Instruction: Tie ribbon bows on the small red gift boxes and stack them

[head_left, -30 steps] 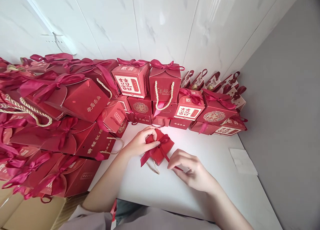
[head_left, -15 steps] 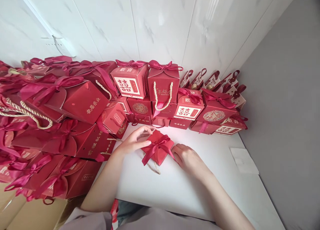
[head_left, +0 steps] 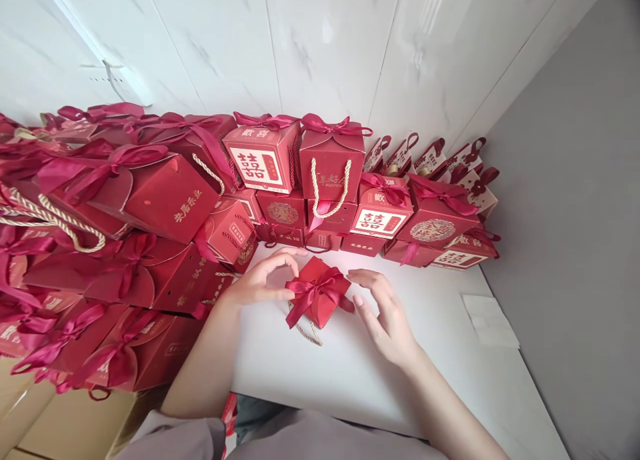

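Observation:
A small red gift box (head_left: pixel 320 295) with a dark red ribbon bow on top stands on the white table (head_left: pixel 350 373); a gold rope handle hangs out at its near side. My left hand (head_left: pixel 260 280) curls around the box's left side, thumb and fingertips touching or nearly touching it. To the right of the box, my right hand (head_left: pixel 383 313) has its fingers spread and holds nothing.
Stacks of matching red gift boxes (head_left: pixel 150 200) with ribbons and rope handles fill the left side and line the tiled back wall (head_left: pixel 325 173). Unfolded box blanks (head_left: pixel 450 163) lean at the back right. A white paper (head_left: pixel 490 320) lies at the table's right edge. Cardboard cartons (head_left: pixel 60 427) sit lower left.
My right hand pulled a ribbon end, came in beside the box, then let go and opened. The bow now sits tied on top. My left hand loosened its hold.

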### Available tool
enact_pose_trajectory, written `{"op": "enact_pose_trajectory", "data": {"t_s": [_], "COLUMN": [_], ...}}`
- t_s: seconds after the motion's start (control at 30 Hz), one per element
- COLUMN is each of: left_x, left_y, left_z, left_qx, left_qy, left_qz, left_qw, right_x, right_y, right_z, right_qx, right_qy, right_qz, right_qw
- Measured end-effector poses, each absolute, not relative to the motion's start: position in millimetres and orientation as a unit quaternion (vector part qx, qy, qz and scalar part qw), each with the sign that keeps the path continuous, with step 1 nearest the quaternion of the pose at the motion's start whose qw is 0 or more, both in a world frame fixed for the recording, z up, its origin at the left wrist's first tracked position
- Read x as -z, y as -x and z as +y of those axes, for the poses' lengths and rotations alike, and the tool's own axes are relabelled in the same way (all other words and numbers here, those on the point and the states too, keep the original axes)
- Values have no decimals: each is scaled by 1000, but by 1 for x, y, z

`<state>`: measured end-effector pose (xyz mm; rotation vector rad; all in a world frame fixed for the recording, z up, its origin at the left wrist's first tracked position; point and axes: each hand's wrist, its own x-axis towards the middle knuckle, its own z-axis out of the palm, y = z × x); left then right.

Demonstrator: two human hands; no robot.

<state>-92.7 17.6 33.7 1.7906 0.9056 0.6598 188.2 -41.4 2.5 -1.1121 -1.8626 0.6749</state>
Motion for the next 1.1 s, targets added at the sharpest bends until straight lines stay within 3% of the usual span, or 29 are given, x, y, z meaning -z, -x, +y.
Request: {"op": "enact_pose_trajectory", "data": {"t_s": [0.27,0.5,0.87,1.1], "left_x": [-34,-31,-17,-24], "left_y": [82,75,62,59], "left_z": [17,16,17,12], "left_qx": [-273,-312,-374,-311], "left_qy": [-708,-660,-657,-666], "left_qz": [372,355,465,465], "left_qw": [535,584,461,493], "right_x": [2,9,17,22], "right_y": [-172,-165,-157,-157], "right_z": [-49,-51,-49,-50], "right_qx": [-198,-180,-173,-162], "right_qy": [435,440,464,464], "right_qz": [-817,-826,-825,-828], "right_qw": [323,303,273,268]}}
